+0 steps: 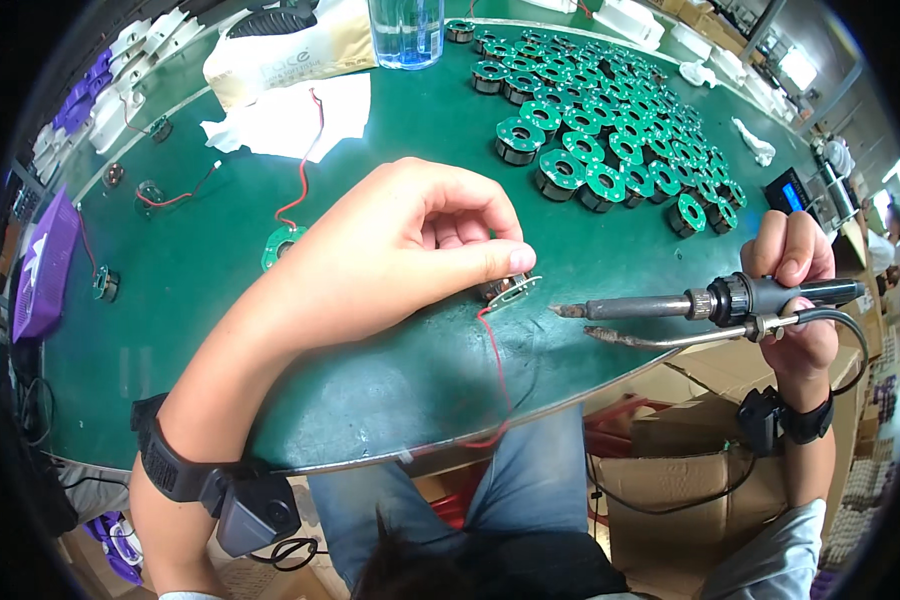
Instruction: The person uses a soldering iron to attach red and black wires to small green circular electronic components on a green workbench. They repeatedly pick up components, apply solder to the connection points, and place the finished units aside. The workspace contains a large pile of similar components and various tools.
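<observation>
My left hand (410, 250) pinches a small round coil part with a circuit board (510, 291) against the green table (220, 290); thin red and black wires (497, 370) trail from it toward the table's front edge. My right hand (795, 290) grips a soldering iron (670, 305) by its dark handle, its tip pointing left and stopping a short way right of the part. A metal feed tube runs just under the iron's barrel.
Several green-topped coil parts (610, 150) are massed at the back right. One such part with a red wire (283, 243) lies left of my hand. White paper (290, 115), a clear bottle (407, 35) and a purple box (45, 265) stand around. Cardboard boxes (670, 450) sit below the table.
</observation>
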Tool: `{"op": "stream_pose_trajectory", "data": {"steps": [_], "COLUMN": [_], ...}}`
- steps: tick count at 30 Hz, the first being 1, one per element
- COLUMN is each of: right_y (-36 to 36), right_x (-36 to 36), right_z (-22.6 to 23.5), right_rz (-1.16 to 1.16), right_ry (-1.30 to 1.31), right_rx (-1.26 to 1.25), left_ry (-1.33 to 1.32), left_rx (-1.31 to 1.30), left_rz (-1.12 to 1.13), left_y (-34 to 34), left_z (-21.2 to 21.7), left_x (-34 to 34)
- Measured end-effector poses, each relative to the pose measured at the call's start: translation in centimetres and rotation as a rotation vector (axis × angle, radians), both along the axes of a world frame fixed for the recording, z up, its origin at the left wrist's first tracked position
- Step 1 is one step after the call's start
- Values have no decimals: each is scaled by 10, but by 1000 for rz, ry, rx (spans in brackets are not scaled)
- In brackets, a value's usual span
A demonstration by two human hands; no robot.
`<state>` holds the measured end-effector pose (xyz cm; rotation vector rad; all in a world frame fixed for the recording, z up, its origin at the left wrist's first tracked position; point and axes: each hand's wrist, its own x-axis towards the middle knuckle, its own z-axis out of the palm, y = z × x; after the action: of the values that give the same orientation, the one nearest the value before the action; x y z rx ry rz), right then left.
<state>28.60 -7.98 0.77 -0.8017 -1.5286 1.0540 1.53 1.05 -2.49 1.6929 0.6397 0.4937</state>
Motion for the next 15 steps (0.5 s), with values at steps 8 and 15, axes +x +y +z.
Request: {"op": "stream_pose_trajectory", "data": {"steps": [8,15], "right_y": [-1,-3], "right_x": [0,-1], "right_z": [0,2], "right_rz": [-32,-40], "right_ry": [30,5], "right_rx": [0,-54], "left_ry": [170,430], "left_rx": [141,118], "left_rz": [104,-43], "left_y": [-8,-24], "left_z": [20,39], "left_x": [-11,-16]}}
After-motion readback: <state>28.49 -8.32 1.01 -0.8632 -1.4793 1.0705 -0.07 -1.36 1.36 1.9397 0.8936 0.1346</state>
